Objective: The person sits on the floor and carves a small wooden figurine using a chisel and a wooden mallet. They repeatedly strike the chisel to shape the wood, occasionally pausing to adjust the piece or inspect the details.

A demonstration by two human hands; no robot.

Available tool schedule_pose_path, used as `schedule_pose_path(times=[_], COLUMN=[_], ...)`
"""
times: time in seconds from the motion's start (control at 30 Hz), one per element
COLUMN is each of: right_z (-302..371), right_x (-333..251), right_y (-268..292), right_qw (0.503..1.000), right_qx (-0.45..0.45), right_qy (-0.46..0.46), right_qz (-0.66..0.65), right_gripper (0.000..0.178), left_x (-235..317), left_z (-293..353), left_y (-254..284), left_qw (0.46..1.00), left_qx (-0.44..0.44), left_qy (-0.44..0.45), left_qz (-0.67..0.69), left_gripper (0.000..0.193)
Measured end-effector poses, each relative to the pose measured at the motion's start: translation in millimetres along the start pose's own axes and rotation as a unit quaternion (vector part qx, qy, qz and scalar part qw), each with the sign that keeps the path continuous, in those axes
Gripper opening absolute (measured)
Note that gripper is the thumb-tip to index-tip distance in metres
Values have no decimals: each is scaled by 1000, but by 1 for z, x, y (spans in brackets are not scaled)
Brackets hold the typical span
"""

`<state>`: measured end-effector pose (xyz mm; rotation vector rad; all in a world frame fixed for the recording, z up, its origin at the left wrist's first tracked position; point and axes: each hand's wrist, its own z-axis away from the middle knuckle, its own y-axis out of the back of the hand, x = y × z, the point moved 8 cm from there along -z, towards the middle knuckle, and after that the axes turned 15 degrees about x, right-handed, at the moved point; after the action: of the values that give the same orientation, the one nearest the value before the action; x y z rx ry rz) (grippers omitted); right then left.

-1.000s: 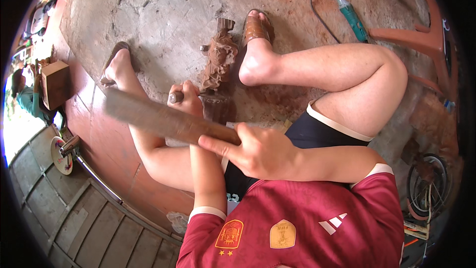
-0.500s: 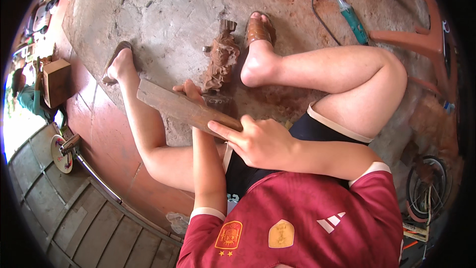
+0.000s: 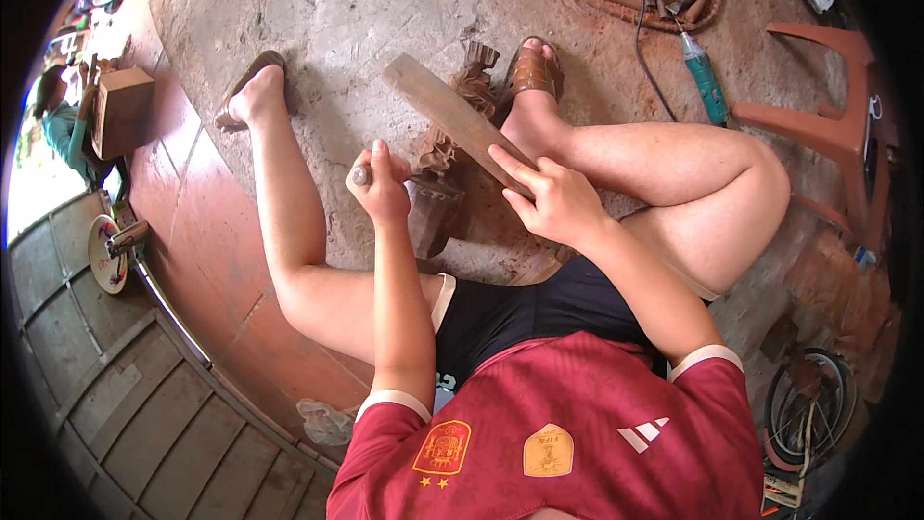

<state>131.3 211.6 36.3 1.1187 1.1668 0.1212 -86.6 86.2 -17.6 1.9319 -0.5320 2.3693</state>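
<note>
My right hand (image 3: pixel 561 200) grips a flat wooden bat (image 3: pixel 452 116) by its near end, with the index finger laid along it. The bat slants up to the left, over the carved wooden figure (image 3: pixel 438 150), hiding its middle. Closed around a round-ended tool handle (image 3: pixel 362 175), my left hand (image 3: pixel 385 188) is just left of the carving; whatever blade the tool has is hidden. The figure lies between my feet, its folds brown and deeply cut. At its near end is a dark wooden block (image 3: pixel 435 215), close to my left wrist.
A round tray (image 3: pixel 616 12) of wood chips and several handled tools sits at the far right. Near it lies a green corded power tool (image 3: pixel 705 82). An orange plastic chair (image 3: pixel 818 130) stands right. At left, another person (image 3: pixel 65 130) is beside a cardboard box (image 3: pixel 123 114).
The bat has swung up and right, away from above my left hand, and now overlaps the carving. My left hand and its tool handle have come into sight. The whole view has shifted slightly.
</note>
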Motion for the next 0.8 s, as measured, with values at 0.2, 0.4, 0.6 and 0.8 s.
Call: schedule_pose_path(times=[0.2,0.4,0.6,0.8], right_z=[5,7,7,6], right_x=[13,9,16,17], right_y=[-34,-38,-38,-40], right_qw=[994,995,995,996], right_qx=[-32,-26,-21,-27], right_qy=[17,8,9,-6], right_qz=[108,97,102,84], right_gripper=[65,65,67,63], left_x=[2,-6,7,5], left_z=[1,-17,24,21], left_y=[-6,-23,4,0], left_qw=[993,978,999,997], left_qx=[105,83,-6,-56], left_qy=[-21,-60,-50,-46], left_qz=[-55,-183,-11,-12], left_gripper=[43,43,37,35])
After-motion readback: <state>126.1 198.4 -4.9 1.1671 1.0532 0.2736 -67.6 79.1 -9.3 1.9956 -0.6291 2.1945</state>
